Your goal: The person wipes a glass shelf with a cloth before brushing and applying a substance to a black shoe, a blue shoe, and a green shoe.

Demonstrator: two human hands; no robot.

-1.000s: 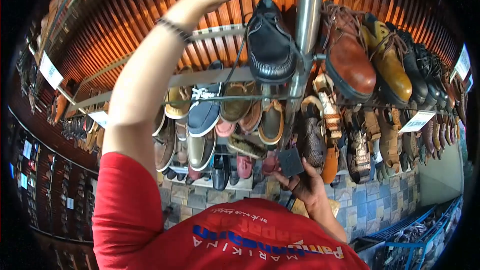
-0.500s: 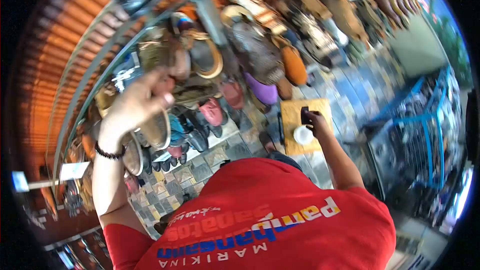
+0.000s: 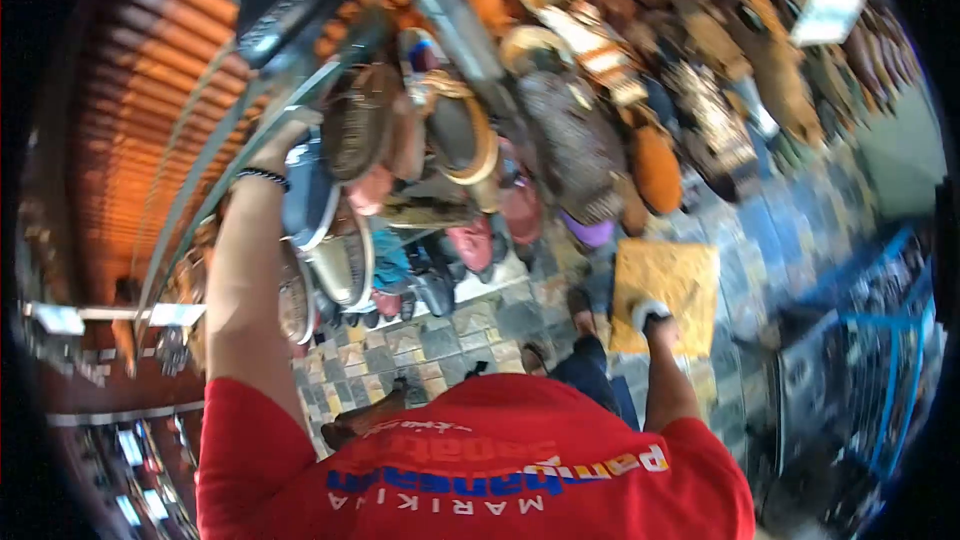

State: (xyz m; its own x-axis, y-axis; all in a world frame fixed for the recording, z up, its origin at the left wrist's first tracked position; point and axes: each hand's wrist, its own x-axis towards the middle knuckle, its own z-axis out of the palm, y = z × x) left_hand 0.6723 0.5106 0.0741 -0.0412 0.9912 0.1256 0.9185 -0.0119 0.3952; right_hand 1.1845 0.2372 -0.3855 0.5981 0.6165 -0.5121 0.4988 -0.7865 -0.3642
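Observation:
My left hand (image 3: 292, 130), with a dark beaded bracelet at the wrist, reaches up into the shoe rack. Its fingers curl at the upper end of a blue shoe (image 3: 308, 190) with a white sole; part of them is blurred. A brown shoe (image 3: 360, 125) and a pale shoe (image 3: 343, 265) sit beside it. Low on the right, my right hand (image 3: 662, 332) pinches a small dark object (image 3: 655, 319) right at a white round container (image 3: 642, 313). The container stands on a square wooden stool (image 3: 690, 280). I cannot tell what the dark object is.
Rows of shoes run along the rack, among them an orange shoe (image 3: 657, 172) and a grey textured shoe (image 3: 570, 135). A metal post (image 3: 440, 5) crosses the rack. At right stands a blue-framed cart (image 3: 890, 340). Stone tiles (image 3: 440, 335) cover the floor.
My left hand, spread in front of the rack before, has gone to the blue shoe. My right hand has lowered the dark object to the white container. The view has shifted.

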